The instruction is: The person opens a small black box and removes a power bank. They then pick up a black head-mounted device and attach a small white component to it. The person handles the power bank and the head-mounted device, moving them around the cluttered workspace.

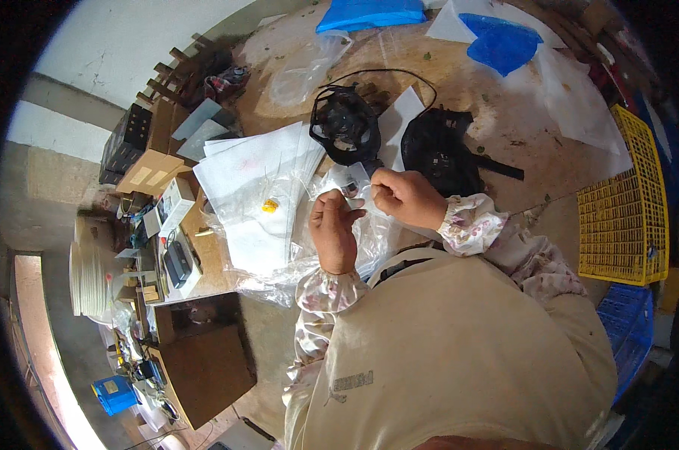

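Observation:
Close in front of my body, my left hand [333,232] has its fingers pinched at the edge of a small clear plastic bag [345,177] with a small dark item showing in it. My right hand [410,199] is closed beside the bag's right side; what its curled fingers hold, if anything, is hidden. Loose clear plastic film [373,238] lies under both hands. Beyond them are a round black mesh item [345,124] with a thin cord and a second black item [441,150] with a strap. A small yellow piece [270,205] lies left of my left hand.
White sheets [261,165] spread to the left, near a cardboard box [150,169] and a dark device [177,262]. Blue bags [373,13] lie at the far side. A yellow plastic crate [623,202] stands on the right, a blue crate [626,330] below it.

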Demonstrator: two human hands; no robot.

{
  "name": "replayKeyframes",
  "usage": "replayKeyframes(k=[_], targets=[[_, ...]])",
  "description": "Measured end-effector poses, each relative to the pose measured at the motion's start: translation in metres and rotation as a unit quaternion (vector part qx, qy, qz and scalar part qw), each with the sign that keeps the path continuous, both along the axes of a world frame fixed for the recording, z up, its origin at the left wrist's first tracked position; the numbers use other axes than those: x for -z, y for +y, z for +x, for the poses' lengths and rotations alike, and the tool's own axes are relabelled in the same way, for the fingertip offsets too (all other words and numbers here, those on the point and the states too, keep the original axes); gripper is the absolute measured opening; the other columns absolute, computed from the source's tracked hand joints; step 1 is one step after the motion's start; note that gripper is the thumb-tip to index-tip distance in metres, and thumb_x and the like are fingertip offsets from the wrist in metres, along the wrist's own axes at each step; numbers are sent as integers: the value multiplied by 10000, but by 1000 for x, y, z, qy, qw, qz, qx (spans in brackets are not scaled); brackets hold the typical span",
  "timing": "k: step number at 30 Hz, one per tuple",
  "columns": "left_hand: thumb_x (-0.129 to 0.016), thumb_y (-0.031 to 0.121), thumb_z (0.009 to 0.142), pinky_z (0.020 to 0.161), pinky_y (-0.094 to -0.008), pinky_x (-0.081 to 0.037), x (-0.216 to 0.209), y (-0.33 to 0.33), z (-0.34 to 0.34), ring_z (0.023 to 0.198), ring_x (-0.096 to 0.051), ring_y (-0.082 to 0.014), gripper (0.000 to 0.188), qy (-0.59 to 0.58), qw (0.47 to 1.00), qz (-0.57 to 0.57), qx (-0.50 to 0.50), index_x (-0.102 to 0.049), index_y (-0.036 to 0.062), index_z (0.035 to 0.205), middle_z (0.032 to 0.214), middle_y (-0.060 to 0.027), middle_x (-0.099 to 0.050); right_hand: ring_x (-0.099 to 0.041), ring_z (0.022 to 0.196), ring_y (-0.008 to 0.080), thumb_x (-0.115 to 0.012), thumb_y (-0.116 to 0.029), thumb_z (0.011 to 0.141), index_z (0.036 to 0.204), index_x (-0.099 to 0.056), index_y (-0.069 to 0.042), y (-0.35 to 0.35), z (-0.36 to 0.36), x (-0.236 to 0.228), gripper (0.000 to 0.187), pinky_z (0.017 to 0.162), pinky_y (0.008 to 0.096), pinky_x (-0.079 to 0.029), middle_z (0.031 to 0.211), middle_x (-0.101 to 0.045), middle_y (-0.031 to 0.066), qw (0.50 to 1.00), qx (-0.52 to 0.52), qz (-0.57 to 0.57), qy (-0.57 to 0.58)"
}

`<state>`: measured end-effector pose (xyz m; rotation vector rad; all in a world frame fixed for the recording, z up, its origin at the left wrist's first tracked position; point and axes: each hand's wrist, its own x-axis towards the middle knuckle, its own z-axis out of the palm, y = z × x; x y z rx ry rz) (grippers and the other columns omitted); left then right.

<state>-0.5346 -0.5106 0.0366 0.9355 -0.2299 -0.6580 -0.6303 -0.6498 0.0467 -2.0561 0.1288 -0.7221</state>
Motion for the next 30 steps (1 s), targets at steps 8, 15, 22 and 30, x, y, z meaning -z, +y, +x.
replayKeyframes(k=[8,15,22,30], targets=[[-538,192,935,634,-286,-545,3,0,2,746,-635,-153,171,17,1000,17,-8,-599,34,920,894,-73,-652,-619,649,338,-623,-170,813,914,-513,-55,-1,0,9,188,541,395,-467,713,-614,129,999,3,39,27],[-524,174,939,668,-273,-536,14,-5,1,799,-628,-148,184,-27,997,73,1,-603,8,945,916,-78,-651,-599,561,248,-687,-203,809,907,-492,-72,11,-2,-16,255,500,328,-456,649,-570,68,989,53,-136,23],[-530,161,939,708,-285,-528,29,-3,-22,799,-617,-135,177,-76,986,146,13,-612,4,937,889,-65,-645,-619,658,337,-630,-271,845,889,-485,-57,5,-6,44,262,542,411,-462,726,-614,138,984,19,-81,160],[-547,160,922,732,-302,-528,54,4,-10,788,-617,-142,174,-25,981,164,99,-611,0,947,875,-58,-639,-607,711,390,-548,-327,894,973,-484,-40,7,-10,78,304,616,448,-455,799,-632,179,978,-36,42,203]])
